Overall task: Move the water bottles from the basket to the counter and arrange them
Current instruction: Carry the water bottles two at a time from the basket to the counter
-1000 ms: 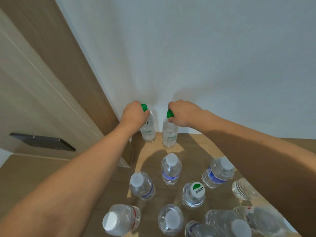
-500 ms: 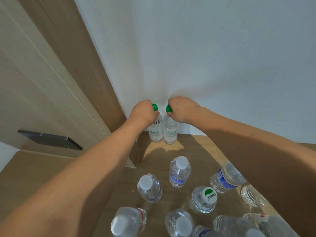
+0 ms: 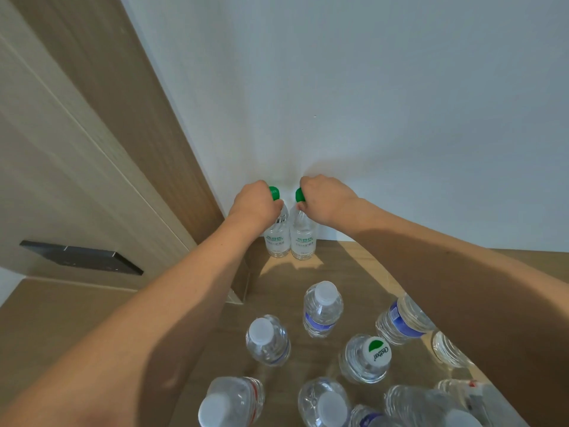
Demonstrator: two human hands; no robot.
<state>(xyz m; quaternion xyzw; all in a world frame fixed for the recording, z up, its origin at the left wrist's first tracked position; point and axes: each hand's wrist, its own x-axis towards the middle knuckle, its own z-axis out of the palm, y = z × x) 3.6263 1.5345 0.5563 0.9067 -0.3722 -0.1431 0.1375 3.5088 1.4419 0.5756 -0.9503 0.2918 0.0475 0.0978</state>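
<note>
Two clear, green-capped water bottles stand upright side by side at the back of the wooden counter [image 3: 345, 272], against the white wall. My left hand [image 3: 255, 206] grips the neck of the left bottle [image 3: 277, 238]. My right hand [image 3: 324, 200] grips the neck of the right bottle [image 3: 303, 240]. The two bottles touch each other. Nearer to me, several more clear bottles stand on the counter, among them a white-capped one [image 3: 321, 308] with a blue label and one with a green-and-white cap [image 3: 365, 359]. No basket is in view.
A wooden panel [image 3: 147, 118] rises at the left of the counter's back corner, with a dark flat handle [image 3: 80, 257] on the cabinet front beside it. The white wall [image 3: 369, 103] closes the back. Bare counter lies between the two back bottles and the nearer group.
Both hands have pushed the two green-capped bottles back toward the wall and together; they now stand touching, where a second ago a gap separated them.
</note>
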